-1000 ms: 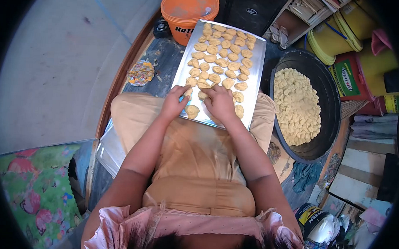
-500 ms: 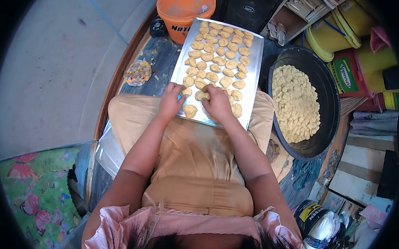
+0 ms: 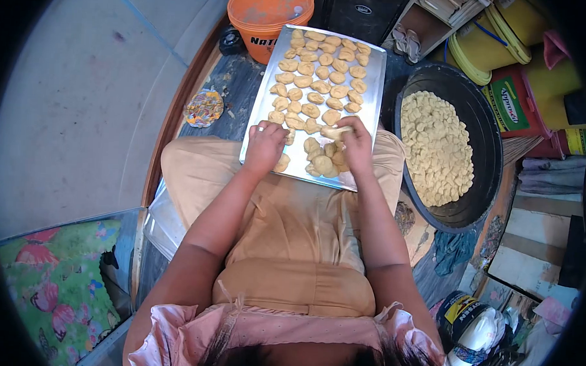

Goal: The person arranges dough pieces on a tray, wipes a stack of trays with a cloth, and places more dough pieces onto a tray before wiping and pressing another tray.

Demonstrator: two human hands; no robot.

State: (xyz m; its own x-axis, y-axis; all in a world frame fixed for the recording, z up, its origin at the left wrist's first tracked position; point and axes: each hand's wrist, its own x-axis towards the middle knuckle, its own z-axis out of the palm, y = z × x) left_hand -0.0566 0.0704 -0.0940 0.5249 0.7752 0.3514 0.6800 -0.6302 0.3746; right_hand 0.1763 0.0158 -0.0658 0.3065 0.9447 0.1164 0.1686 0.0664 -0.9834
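Note:
A metal tray (image 3: 263,104) lies tilted across the person's lap, with rows of yellowish dough pieces (image 3: 305,68) on its upper part. Near its lower right is a loose pile of dough pieces (image 3: 322,163). My right hand (image 3: 357,146) is closed on a dough piece (image 3: 335,133) above that pile. At the tray's lower left, my left hand (image 3: 266,146) rests with its fingers bent over a dough piece (image 3: 289,137); its fingertips are partly hidden. Another piece (image 3: 282,162) lies just below this hand.
On the right, a large black basin (image 3: 496,158) holds a heap of small dough pieces (image 3: 436,149). An orange bucket (image 3: 259,38) stands beyond the tray, and a patterned round mat (image 3: 204,108) lies to its left. Yellow buckets (image 3: 468,50) and shelving are at the upper right.
My right hand has moved right and lifted a dough piece, uncovering the pile at the lower right. My left hand has shifted slightly right and its fingers now point more inward.

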